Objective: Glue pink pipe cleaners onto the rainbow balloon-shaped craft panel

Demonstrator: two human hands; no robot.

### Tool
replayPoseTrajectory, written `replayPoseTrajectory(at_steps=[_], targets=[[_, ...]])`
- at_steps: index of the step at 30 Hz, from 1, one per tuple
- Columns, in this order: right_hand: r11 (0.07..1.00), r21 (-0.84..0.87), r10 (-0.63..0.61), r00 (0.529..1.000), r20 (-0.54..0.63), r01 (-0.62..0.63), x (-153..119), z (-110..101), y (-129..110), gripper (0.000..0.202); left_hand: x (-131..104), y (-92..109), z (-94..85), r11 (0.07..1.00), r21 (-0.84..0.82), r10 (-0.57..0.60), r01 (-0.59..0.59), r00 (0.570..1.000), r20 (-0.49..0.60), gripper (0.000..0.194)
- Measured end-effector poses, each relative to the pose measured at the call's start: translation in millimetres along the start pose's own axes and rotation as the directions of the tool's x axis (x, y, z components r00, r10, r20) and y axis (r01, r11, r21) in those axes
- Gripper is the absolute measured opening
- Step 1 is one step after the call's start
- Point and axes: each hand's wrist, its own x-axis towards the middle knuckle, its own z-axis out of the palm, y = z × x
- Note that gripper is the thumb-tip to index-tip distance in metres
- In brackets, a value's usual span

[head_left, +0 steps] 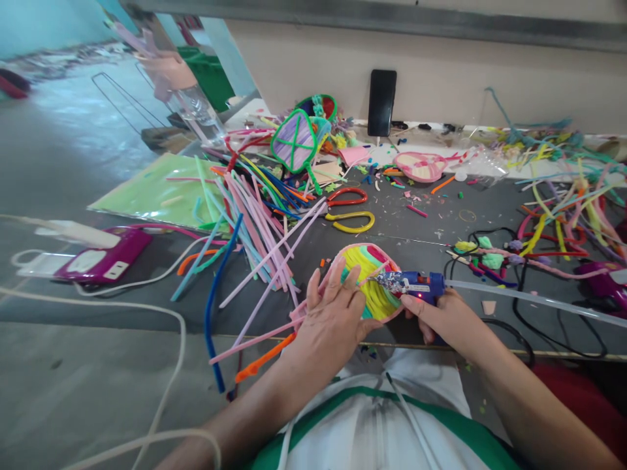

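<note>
A round craft piece with yellow, teal and pink strands and a pink rim lies at the table's front edge. My left hand rests flat on its left part, fingers spread. My right hand is wrapped round a blue glue gun, whose nozzle touches or hovers just over the piece's top; which of the two I cannot tell. A clear glue stick sticks out of the gun's back to the right. Pink and orange pipe cleaners stick out under my left wrist.
Scissors lie behind the piece. Pipe cleaners are heaped left, more right. A green sheet, purple power strip, white cable and bottle stand left. A phone leans at the back.
</note>
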Motion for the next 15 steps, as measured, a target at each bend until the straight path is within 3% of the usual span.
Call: replayPoseTrajectory(at_steps=[15], targets=[[1.0,0.013,-0.007,1.0,-0.018,0.007,1.0,-1.4,3.6,0.05,-0.1,-1.4,2.1,1.0,0.007,0.0,0.0,1.0,0.001,0.038]])
